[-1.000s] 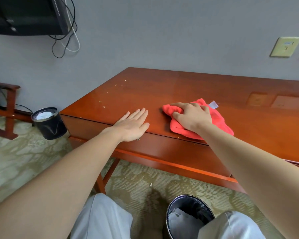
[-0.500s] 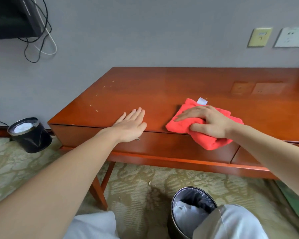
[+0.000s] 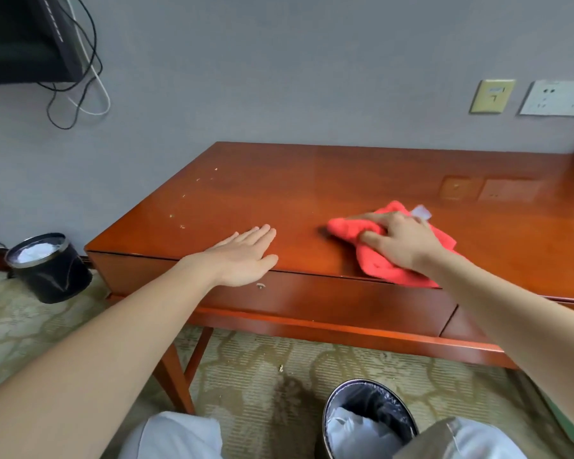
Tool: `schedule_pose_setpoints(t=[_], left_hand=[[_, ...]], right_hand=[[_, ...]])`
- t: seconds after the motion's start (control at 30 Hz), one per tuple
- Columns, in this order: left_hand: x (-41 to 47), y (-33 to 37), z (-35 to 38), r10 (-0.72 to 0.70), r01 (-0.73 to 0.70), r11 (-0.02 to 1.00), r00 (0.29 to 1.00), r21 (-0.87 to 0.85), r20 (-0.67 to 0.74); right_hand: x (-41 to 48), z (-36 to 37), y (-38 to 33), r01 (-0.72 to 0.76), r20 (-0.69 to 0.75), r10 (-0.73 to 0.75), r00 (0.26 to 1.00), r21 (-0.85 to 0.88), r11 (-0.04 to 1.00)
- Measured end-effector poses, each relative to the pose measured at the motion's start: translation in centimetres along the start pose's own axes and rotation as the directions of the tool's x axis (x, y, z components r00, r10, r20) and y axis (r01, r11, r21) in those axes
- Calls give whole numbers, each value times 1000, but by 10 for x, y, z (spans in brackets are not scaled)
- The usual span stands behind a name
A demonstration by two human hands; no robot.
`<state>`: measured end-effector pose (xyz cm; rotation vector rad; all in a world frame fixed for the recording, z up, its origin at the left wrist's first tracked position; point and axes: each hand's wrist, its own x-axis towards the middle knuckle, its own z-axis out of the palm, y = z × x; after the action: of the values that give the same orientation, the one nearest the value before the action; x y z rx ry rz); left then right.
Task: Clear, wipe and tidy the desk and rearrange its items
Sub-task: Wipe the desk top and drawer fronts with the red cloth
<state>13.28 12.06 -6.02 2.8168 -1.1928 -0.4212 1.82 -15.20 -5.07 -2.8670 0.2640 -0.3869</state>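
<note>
The red cloth (image 3: 380,268) lies bunched on the bench (image 3: 312,180) near its front edge, one corner hanging just over it. My right hand (image 3: 403,241) lies on top of the cloth, pressing it down with fingers nearly straight and spread toward 9 o'clock, thumb against a fold (I see no real pinch). At 9 o'clock from the cloth, apart from it, my left hand (image 3: 244,260) rests flat and open on the front edge, palm down, holding nothing. Pale crumbs (image 3: 182,225) dot the bench at 11 o'clock from that hand. On the carpet, one lined bin (image 3: 370,415) stands at 6 o'clock between my knees, another bin (image 3: 48,268) at 9 o'clock off the bench's left end.
</note>
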Motion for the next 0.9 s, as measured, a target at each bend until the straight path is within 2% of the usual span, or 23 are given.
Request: schedule_pose_setpoints(t=[0.07, 0.1, 0.13, 0.2, 0.27, 0.3, 0.33, 0.37, 0.4, 0.47, 0.53, 0.57, 0.63, 0.73, 0.83, 0.9], left_hand=[[6, 0, -7, -7, 12, 999, 996, 53, -88], [12, -1, -10, 0, 10, 998, 986, 60, -169], [18, -2, -11, 12, 2, 999, 967, 53, -254], [29, -4, -11, 38, -29, 999, 935, 33, -351], [41, -8, -9, 62, -56, 998, 927, 28, -369], [46, -12, -10, 59, -55, 998, 929, 23, -364], [49, -16, -10, 34, -33, 999, 935, 8, -353], [53, -21, -11, -12, 10, 1000, 941, -7, -337], [55, -27, -10, -68, 67, 998, 948, -15, -312], [58, -35, -6, -153, 162, 987, 956, 16, -251], [60, -36, -2, -151, 164, 986, 964, 42, -220], [61, -37, -2, -135, 146, 989, 967, 34, -217], [63, -39, -2, -121, 126, 992, 968, 11, -221], [62, -40, -3, -112, 115, 993, 971, 1, -213], [57, -38, -5, -69, 71, 998, 981, 0, -179], [53, -40, -8, -55, 54, 998, 985, -10, -165]], right_hand=[[20, 12, -12, -252, -103, 246, 964, -56, 966], [28, 21, -26, -295, -138, 285, 949, -62, 953], [34, 29, -42, -266, -140, 257, 956, -54, 962], [33, 38, -61, -61, -82, 59, 995, -30, 998], [25, 29, -52, 175, 15, -176, 984, 76, 982], [24, 20, -40, 245, 60, -258, 964, 169, 955], [28, 13, -25, 269, 93, -296, 951, 229, 936], [35, 8, -11, 257, 104, -284, 953, 218, 942], [45, 8, 2, 196, 84, -210, 974, 147, 970], [69, 18, 10, -86, -47, 85, 995, -38, 996], [90, 32, -6, -356, -152, 344, 927, -61, 932], [99, 39, -19, -408, -173, 397, 902, -37, 912], [108, 48, -48, -317, -153, 309, 939, -29, 948], [97, 53, -78, 23, -61, -22, 998, 17, 1000], [75, 42, -71, 281, 39, -305, 952, 287, 916], [80, 32, -49, 287, 107, -348, 931, 372, 883]])
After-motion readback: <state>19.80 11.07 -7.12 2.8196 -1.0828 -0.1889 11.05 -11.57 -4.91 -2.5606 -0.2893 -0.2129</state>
